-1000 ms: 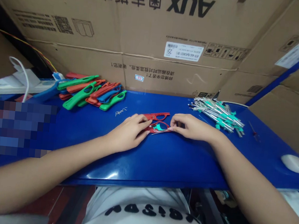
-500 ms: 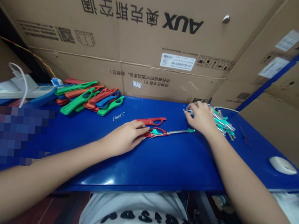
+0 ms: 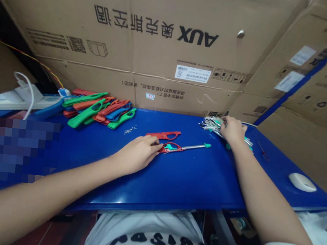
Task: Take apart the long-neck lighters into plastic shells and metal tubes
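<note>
My left hand (image 3: 140, 151) is closed on the rear end of a red lighter half (image 3: 174, 145), which lies on the blue table. A silver tube (image 3: 194, 146) with a green tip points right from that half, and a green piece and thin wires sit inside it. Just behind lies a second red half (image 3: 166, 134), close to my left fingers. At the right, my right hand (image 3: 233, 130) reaches into a pile of silver tubes with green parts and white wires (image 3: 211, 123). Its fingers are bent over the pile, and what they grip is hidden.
Green, red, orange and blue casings (image 3: 88, 111) are heaped at the back left beside a white power strip (image 3: 6, 100). A white oval object (image 3: 302, 182) and a small screwdriver (image 3: 263, 151) lie right. Cardboard (image 3: 147, 51) walls the table's back.
My right hand has moved right over the pile, uncovering the white wires at its left end. My left hand stays at the red half. The view has shifted slightly.
</note>
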The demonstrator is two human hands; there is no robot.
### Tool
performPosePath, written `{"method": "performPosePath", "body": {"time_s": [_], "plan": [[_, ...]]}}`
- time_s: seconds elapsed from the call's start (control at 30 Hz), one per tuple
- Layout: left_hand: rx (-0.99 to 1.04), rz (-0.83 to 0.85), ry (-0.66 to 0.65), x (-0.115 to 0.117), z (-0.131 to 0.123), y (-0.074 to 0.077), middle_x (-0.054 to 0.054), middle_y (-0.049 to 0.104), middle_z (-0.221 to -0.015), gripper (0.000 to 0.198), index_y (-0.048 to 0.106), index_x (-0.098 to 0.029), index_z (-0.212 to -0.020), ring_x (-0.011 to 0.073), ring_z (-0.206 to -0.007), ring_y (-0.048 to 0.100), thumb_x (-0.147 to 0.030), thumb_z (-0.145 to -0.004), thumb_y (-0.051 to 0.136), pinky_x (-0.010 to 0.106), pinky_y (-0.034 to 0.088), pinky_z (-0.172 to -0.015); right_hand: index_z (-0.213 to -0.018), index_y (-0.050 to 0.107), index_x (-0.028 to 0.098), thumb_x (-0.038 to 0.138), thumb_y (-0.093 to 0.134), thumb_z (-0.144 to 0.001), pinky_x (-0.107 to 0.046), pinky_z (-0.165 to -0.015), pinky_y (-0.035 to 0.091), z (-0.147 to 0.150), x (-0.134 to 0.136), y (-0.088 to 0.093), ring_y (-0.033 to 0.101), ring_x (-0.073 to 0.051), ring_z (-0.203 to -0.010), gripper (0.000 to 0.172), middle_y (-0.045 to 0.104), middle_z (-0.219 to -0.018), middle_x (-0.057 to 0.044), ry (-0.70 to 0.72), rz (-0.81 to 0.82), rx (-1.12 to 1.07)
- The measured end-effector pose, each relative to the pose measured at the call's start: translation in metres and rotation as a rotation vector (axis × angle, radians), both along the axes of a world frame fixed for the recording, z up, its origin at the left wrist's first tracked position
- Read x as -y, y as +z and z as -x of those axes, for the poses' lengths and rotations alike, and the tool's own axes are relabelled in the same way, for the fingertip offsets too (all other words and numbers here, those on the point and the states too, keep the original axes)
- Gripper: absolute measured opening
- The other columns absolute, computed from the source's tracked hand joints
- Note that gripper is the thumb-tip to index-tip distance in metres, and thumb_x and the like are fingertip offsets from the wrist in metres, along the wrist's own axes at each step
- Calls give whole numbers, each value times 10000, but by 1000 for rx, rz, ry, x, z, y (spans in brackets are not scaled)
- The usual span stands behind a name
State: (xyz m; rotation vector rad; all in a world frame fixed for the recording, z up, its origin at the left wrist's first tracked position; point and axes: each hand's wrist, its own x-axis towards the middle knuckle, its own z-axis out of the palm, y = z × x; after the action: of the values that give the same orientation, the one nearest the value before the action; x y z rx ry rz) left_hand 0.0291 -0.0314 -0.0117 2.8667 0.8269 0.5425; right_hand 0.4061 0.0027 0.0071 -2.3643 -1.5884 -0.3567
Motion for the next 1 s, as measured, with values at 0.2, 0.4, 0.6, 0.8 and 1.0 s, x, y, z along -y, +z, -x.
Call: {"method": "performPosePath", "body": {"time_s": [0.2, 0.4, 0.6, 0.8, 1.0], "plan": [[106, 97, -23, -1, 1, -3, 137, 672, -1159, 303, 713, -174, -1214, 274, -1099, 619, -254, -997, 517, 444, 516, -987, -1202, 673, 76, 164, 419, -929, -503, -924, 397, 6, -1, 5, 558, -387, -1186, 383, 651, -1227, -254, -40, -30, -12], [658, 537, 77, 5, -16, -5, 111, 684, -1251, 367, 698, -176, -1256, 230, -1133, 656, -372, -965, 590, 382, 527, -1010, -1067, 682, 203, 359, 513, -956, -424, -879, 494, 95, 21, 2, 638, -263, -944, 255, 714, -1064, -114, 684, -303, -524], [910, 953, 131, 4, -25, -11, 70, 771, -1022, 417, 779, -148, -993, 244, -1044, 703, -532, -907, 643, 402, 533, -1019, -1104, 629, 246, 297, 544, -984, -390, -849, 498, 168, 62, -12, 634, -213, -853, 155, 701, -1056, -87, 1083, -170, -593], [1032, 1031, 149, 0, -21, -7, 46, 719, -907, 455, 712, -140, -931, 177, -851, 684, -582, -821, 720, 328, 586, -838, -1142, 568, 247, 372, 638, -945, -332, -745, 490, 147, 59, -10, 629, -201, -837, 244, 680, -1058, -65, 1120, 67, -407], [999, 1123, 139, -8, -14, -7, -13, 536, -657, 456, 629, -154, -861, 108, -557, 507, -609, -851, 650, 241, 425, -536, -1112, 594, 215, 296, 462, -1039, -293, -621, 417, 143, 62, -5, 604, -168, -732, 171, 635, -1124, -80, 1197, 316, 22]]}}
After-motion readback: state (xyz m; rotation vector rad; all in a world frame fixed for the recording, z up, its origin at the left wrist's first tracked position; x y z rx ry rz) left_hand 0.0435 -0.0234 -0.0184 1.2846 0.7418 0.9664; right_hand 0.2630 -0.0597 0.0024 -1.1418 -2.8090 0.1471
